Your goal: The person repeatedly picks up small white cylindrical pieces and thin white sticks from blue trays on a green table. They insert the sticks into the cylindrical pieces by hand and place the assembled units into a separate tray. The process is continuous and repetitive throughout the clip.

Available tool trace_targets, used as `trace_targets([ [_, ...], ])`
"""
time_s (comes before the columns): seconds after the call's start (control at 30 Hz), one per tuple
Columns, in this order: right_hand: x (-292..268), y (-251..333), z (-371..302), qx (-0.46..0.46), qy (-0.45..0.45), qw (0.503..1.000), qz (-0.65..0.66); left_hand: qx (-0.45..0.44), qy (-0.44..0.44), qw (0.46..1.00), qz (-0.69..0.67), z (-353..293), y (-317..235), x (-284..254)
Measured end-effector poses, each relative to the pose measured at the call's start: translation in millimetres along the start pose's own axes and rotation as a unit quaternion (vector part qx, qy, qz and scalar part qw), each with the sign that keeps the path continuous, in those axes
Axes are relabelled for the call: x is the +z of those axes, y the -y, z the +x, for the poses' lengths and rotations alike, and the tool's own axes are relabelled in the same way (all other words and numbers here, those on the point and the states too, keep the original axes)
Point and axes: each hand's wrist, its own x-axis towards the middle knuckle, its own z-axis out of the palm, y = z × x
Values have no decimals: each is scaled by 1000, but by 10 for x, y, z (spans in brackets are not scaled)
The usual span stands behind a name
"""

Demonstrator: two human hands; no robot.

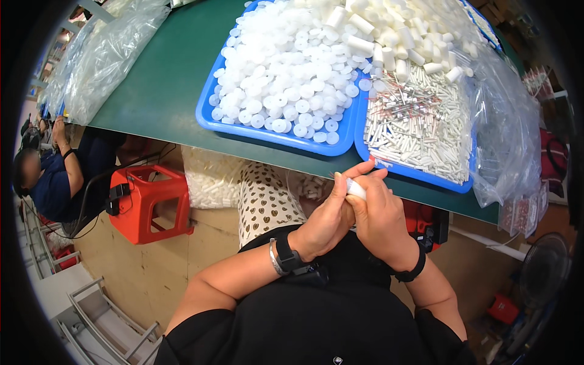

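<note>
Both my hands meet just in front of the table's near edge. My right hand is closed round a short white cylinder, its thumb pressed along the side. Against the cylinder's other end, my left hand pinches thumb and fingers together; whatever is between them is too small to make out. Just beyond the hands lies a blue tray with small white tubes and a bunch of thin red-and-white parts with wire leads. Left of it, another blue tray is heaped with translucent white discs.
Thick white cylinders are piled at the far right of the green table. Clear plastic bags hang over its right side. A red stool and a seated person are at left; a fan stands at right.
</note>
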Motion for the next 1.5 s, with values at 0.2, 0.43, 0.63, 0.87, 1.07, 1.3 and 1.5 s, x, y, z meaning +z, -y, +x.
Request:
trace_targets([
  [0.2, 41, -31, -10, 35, 35, 997, 56, -21, -14, 1000, 4, -44, -19, -52],
  [0.43, -180, -83, 80, 393, 216, 689, 570, -43, -16, 997, 63, -98, -214, -103],
  [0.63, -88, -88, 49, 407, 222, 638, 616, -15, -34, 991, 127, -99, -131, -115],
  [0.87, 40, 11, -12, 394, 183, 693, 576, 15, -82, 976, 200, -162, -52, -113],
  [1.07, 153, -173, -156, 269, 224, 857, 378, 67, -172, 953, 238, -266, -382, -142],
  [1.3, 141, -130, -168, 102, 122, 987, 17, 168, -169, 858, 455, -236, -737, -84],
  [1.5, -601, -256, 273, 104, -29, 990, -86, 314, -121, 539, 772, 78, -900, -70],
])
